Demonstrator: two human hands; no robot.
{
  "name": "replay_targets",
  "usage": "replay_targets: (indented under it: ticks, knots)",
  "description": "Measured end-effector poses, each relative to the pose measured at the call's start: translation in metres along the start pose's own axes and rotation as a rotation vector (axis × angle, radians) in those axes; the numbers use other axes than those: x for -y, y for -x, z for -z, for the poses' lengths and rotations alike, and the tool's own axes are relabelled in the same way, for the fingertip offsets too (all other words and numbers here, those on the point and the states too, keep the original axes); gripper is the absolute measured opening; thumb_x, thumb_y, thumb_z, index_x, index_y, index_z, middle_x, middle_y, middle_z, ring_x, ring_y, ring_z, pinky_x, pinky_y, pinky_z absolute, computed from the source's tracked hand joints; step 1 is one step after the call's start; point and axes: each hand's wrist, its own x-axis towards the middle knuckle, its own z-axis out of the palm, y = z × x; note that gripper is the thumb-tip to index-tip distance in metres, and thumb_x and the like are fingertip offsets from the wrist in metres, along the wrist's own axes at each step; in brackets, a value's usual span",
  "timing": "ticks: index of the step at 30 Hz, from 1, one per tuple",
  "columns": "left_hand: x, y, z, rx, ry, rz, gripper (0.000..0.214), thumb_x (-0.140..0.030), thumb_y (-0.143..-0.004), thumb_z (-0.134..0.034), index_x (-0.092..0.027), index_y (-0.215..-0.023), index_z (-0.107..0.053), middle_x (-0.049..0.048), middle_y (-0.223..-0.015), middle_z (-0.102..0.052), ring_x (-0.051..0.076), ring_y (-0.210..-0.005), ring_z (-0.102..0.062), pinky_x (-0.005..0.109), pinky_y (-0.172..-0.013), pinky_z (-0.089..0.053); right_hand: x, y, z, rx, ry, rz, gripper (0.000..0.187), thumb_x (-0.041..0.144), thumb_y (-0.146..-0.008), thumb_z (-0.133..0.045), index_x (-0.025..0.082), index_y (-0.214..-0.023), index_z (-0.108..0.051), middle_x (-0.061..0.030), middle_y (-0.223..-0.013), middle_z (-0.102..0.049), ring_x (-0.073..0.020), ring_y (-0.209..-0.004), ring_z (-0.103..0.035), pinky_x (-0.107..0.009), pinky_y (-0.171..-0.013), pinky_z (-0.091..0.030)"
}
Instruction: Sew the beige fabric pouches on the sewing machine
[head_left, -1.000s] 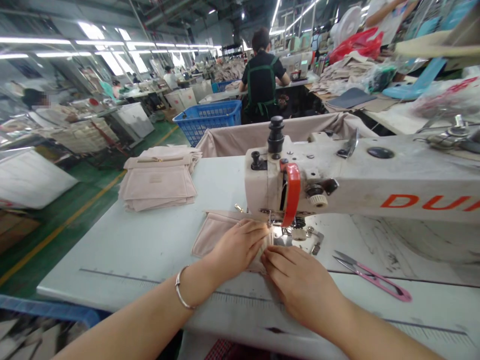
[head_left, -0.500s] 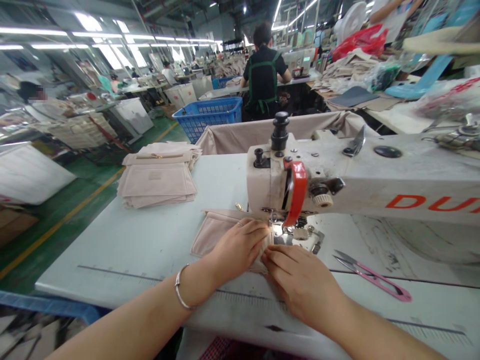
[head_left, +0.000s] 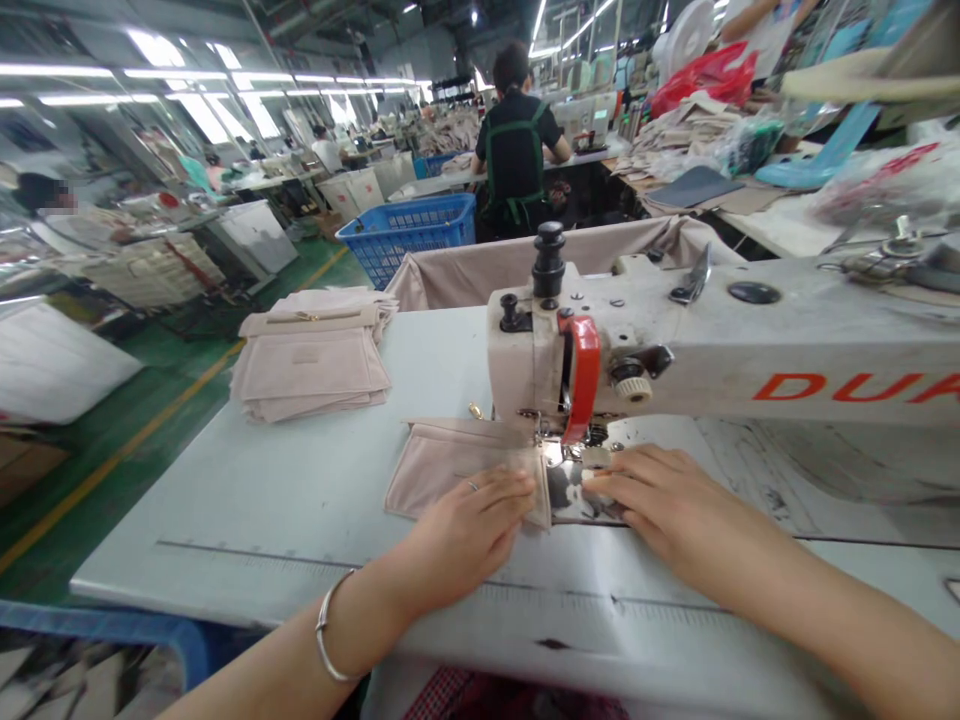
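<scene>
A beige fabric pouch piece (head_left: 442, 460) lies at the sewing machine (head_left: 720, 350), its right edge beside the lit needle area. My left hand (head_left: 472, 520) rests on it with fingers stretched flat, fingertips near that edge. My right hand (head_left: 667, 500) is off the fabric, fingers extended over the metal plate (head_left: 574, 495) right of the needle. Its fingertips are at the small parts beside the presser foot; whether they touch them I cannot tell. A gold zipper pull (head_left: 476, 410) shows behind the pouch piece.
A stack of similar beige pieces (head_left: 307, 360) sits at the table's left. Beyond the table are a fabric-lined bin (head_left: 465, 278) and a blue basket (head_left: 409, 235). A person (head_left: 517, 140) sits farther back. A ruler strip (head_left: 247, 552) runs along the front of the table.
My right hand has left the fabric and moved right over the plate. My left hand has slid slightly back toward me. The pink snips are now hidden behind my right hand and arm.
</scene>
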Motion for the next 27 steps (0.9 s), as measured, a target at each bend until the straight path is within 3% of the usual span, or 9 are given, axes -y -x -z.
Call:
replay_targets:
  ticks: [3,6,9,13,15,19,22,27]
  knots:
    - [-0.003,-0.004,-0.002,-0.006,0.028,0.064,0.048,0.0,-0.079,-0.047,-0.016,-0.122,-0.057,0.0077,-0.133,-0.06,0.021,-0.127,-0.052,0.042,-0.114,-0.04,-0.001,-0.017,-0.021,-0.137,0.114,-0.15,0.009,0.02,-0.088,-0.063,0.018,-0.097,-0.062,-0.0087,-0.099,-0.062,-0.0263,-0.094,-0.058,-0.04,-0.08,-0.049]
    - [-0.003,-0.007,0.0,0.015,0.066,0.121,0.048,0.0,-0.078,-0.048,-0.017,-0.122,-0.058,0.0068,-0.133,-0.061,0.022,-0.126,-0.053,0.043,-0.111,-0.043,0.006,-0.027,-0.031,-0.225,0.185,-0.218,0.009,0.025,-0.092,-0.06,0.017,-0.088,-0.06,-0.0087,-0.09,-0.06,-0.0249,-0.083,-0.057,-0.037,-0.07,-0.048]
    - [-0.001,-0.009,0.001,-0.032,0.092,0.112,0.034,-0.011,-0.091,-0.051,-0.019,-0.124,-0.059,0.0063,-0.125,-0.065,0.022,-0.118,-0.059,0.042,-0.105,-0.049,0.019,-0.022,-0.029,-0.184,0.053,-0.012,0.007,0.024,-0.092,-0.058,0.018,-0.09,-0.061,-0.0075,-0.091,-0.06,-0.0235,-0.087,-0.056,-0.037,-0.076,-0.047]
    - [0.002,-0.012,0.004,-0.181,0.155,0.129,0.03,-0.018,-0.099,-0.047,-0.021,-0.126,-0.06,0.0067,-0.122,-0.067,0.019,-0.113,-0.062,0.037,-0.099,-0.054,0.034,-0.011,-0.027,-0.115,-0.099,0.213,0.02,0.023,-0.094,-0.057,0.019,-0.114,-0.06,-0.0073,-0.109,-0.062,-0.0232,-0.103,-0.054,-0.039,-0.089,-0.045]
    - [0.002,-0.013,0.006,-0.173,0.118,0.055,0.034,-0.015,-0.099,-0.045,-0.02,-0.131,-0.056,0.0075,-0.128,-0.064,0.019,-0.121,-0.058,0.038,-0.104,-0.051,0.038,-0.01,-0.03,-0.097,-0.093,0.253,0.019,0.018,-0.096,-0.052,0.02,-0.113,-0.061,-0.0059,-0.103,-0.063,-0.022,-0.098,-0.055,-0.038,-0.084,-0.046]
    - [0.0,-0.012,0.003,0.006,-0.067,-0.145,0.038,-0.009,-0.099,-0.039,-0.014,-0.135,-0.049,0.0085,-0.133,-0.061,0.017,-0.13,-0.05,0.038,-0.116,-0.04,0.039,-0.013,-0.037,-0.126,-0.097,0.283,0.017,0.014,-0.095,-0.05,0.019,-0.096,-0.066,-0.004,-0.085,-0.063,-0.0204,-0.082,-0.055,-0.036,-0.071,-0.045]
    - [0.0,-0.011,-0.002,0.085,-0.143,-0.148,0.036,-0.009,-0.099,-0.038,-0.012,-0.134,-0.048,0.0079,-0.134,-0.06,0.015,-0.132,-0.048,0.035,-0.119,-0.034,0.039,-0.013,-0.038,-0.16,-0.13,0.292,0.017,0.012,-0.094,-0.051,0.018,-0.096,-0.067,-0.0038,-0.085,-0.064,-0.0198,-0.083,-0.056,-0.036,-0.073,-0.047]
    - [0.007,-0.015,-0.004,0.062,-0.128,-0.154,0.032,-0.014,-0.101,-0.04,-0.015,-0.132,-0.049,0.007,-0.133,-0.061,0.015,-0.131,-0.049,0.034,-0.118,-0.035,0.041,-0.013,-0.036,-0.182,-0.155,0.281,0.016,0.012,-0.093,-0.053,0.017,-0.097,-0.068,-0.0044,-0.087,-0.066,-0.02,-0.091,-0.06,-0.037,-0.082,-0.051]
